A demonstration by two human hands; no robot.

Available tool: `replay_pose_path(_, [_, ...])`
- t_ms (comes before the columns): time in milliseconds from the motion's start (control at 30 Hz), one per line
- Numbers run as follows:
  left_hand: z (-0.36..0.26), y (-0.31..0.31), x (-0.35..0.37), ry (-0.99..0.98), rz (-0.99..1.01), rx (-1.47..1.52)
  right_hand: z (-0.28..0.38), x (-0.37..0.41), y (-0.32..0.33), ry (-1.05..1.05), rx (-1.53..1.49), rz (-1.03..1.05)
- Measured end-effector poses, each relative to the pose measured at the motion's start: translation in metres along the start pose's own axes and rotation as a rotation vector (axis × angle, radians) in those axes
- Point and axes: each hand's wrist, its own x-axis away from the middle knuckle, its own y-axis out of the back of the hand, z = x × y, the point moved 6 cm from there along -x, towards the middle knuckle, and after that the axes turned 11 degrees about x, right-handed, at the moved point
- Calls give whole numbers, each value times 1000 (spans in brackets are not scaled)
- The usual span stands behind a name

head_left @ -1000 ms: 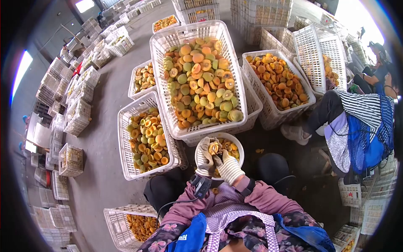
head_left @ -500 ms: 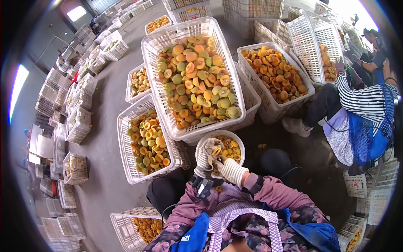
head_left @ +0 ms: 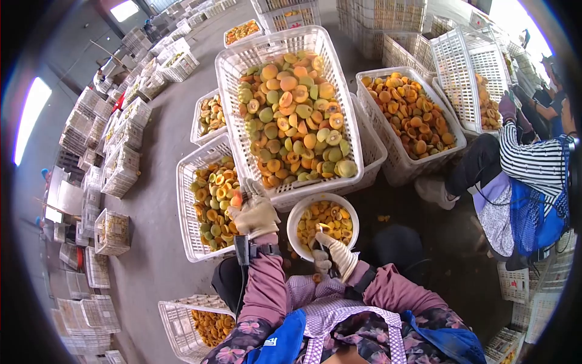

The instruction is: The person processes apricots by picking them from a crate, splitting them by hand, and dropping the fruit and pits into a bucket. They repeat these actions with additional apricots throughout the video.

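Observation:
My left hand [head_left: 256,213], in a pale work glove, is over the inner edge of the lower-left crate [head_left: 188,233]. Its fingers are stretched out, and a blurred orange apricot half [head_left: 236,199] is right beside them. Halved apricots [head_left: 215,203] fill that crate. My right hand [head_left: 336,255], also gloved, is closed at the near rim of a round white bucket [head_left: 293,227]. A small pale tip shows at its fingers, but what it grips is not clear. Inside the bucket lie yellow-orange apricot pieces [head_left: 327,217].
A large white crate [head_left: 227,79] heaped with apricots stands just beyond the bucket. Another crate [head_left: 388,167] of orange halves is to its right. A co-worker in a striped sleeve [head_left: 533,148] sits at the right. Stacked crates [head_left: 118,173] line the left side.
My left hand has left the bucket and moved left to the lower-left crate, its fingers now extended. My right hand stays at the bucket, slightly lower. The view has shifted a little.

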Motion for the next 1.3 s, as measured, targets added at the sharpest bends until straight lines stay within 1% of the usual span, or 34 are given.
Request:
replay_pose_path(33, [15,-4,-12,95,97,-199,3,-6,10,27,30,-82])
replay_pose_path(67, [34,-3,-22,190,192,-400,0,-22,26,51,120,-183])
replay_pose_path(133, [58,51,-80,145,575,-1499,-13,-38,41,-101,125,-132])
replay_pose_path(167, [73,62,-95,154,589,-1487,-12,-39,42,-19,207,-173])
replay_pose_path(233, [102,102,-113,467,472,-2559,-7,-37,39,87,369,-293])
replay_pose_path(267, [102,113,-118,632,335,-3087,-2,-35,40,145,440,-348])
replay_pose_path(300, [104,114,-117,636,338,-3078,-3,-32,41,92,407,-333])
replay_pose_path(367, [110,97,-98,797,399,-3082,-1,-30,43,122,415,-358])
replay_pose_path(400, [112,88,-89,793,397,-3084,1,-32,44,157,417,-373])
replay_pose_path(433, [114,78,-77,703,500,-3063,3,-37,49,233,467,-419])
replay_pose_path(467, [112,70,-63,621,593,-3038,2,-40,52,226,462,-415])
replay_pose_path(500, [107,60,-49,474,659,-3032,6,-43,55,263,484,-402])
replay_pose_path(533, [105,43,-27,107,804,-2850,9,-45,54,299,509,-386])
replay_pose_path(567, [87,47,-18,-118,774,-2664,21,-40,45,434,528,-437])
replay_pose_path(600, [71,51,-11,-322,745,-2466,32,-30,32,629,580,-443])
replay_pose_path(633, [62,63,-2,39,333,-1888,39,-31,31,733,787,-491])
replay_pose_path(667, [65,73,22,316,-33,-1249,42,-31,31,830,994,-538])
replay_pose_path(700, [72,51,49,327,341,-1441,44,-30,29,805,1159,-585])
replay_pose_path(733, [59,72,55,269,95,-1363,47,-29,25,779,1324,-632])
replay_pose_path(767, [64,68,66,344,58,-1282,51,-14,12,701,1410,-632])
replay_pose_path(800, [71,62,76,418,25,-1198,49,-11,10,700,1411,-633])
replay_pose_path(833, [70,63,79,419,25,-1197,47,-8,8,703,1457,-642])
replay_pose_path(900, [66,62,85,352,64,-1238,44,-7,6,714,1562,-670])
replay_pose_path(933, [65,62,88,354,65,-1236,44,-4,4,715,1563,-672])
replay_pose_path(1000, [64,54,92,245,223,-1384,43,4,-4,677,1685,-704])
replay_pose_path(1033, [71,39,101,245,216,-1390,42,6,-7,678,1688,-706])
replay_pose_path(1067, [71,39,101,244,217,-1386,42,8,-11,673,1690,-719])
replay_pose_path(1133, [66,40,101,199,117,-1317,40,9,-13,669,1696,-729])
replay_pose_path(1167, [66,38,102,196,116,-1316,39,9,-15,678,1728,-722])
replay_pose_path(1233, [63,38,105,187,19,-1245,38,10,-17,686,1761,-713])
replay_pose_path(1267, [61,37,105,187,18,-1246,36,10,-20,673,1788,-674])
replay_pose_path(1300, [58,38,105,208,-30,-1227,35,10,-23,660,1814,-636])
